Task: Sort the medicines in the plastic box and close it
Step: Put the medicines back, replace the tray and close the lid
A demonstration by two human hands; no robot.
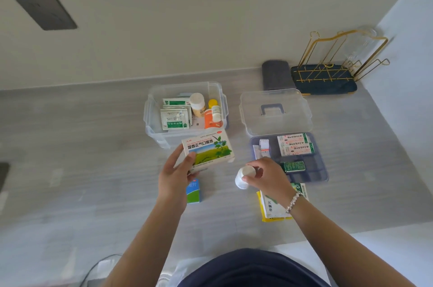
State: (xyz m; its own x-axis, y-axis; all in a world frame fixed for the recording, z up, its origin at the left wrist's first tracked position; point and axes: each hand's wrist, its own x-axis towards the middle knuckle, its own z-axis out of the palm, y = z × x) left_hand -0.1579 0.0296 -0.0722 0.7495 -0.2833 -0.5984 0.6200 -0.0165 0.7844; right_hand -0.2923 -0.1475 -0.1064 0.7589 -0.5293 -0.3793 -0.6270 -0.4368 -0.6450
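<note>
The clear plastic box (152, 123) stands open on the grey counter, holding green sachets (174, 118), a white bottle (196, 104), an orange tube (210, 120) and small bottles. My left hand (174, 176) grips a white-and-green medicine carton (208, 149) just in front of the box. My right hand (264, 175) holds a small white bottle (244, 176) by its cap, above the counter. The box's clear lid (276, 111) with a blue handle lies to the right, behind a blue insert tray (316, 169) with plasters and a green tin.
A small blue-green carton (194, 190) lies on the counter under my left hand. A white and yellow packet (273, 207) lies under my right wrist. At the back right are a rolled grey cloth (276, 75) and a gold wire rack (332, 64) on a dark mat.
</note>
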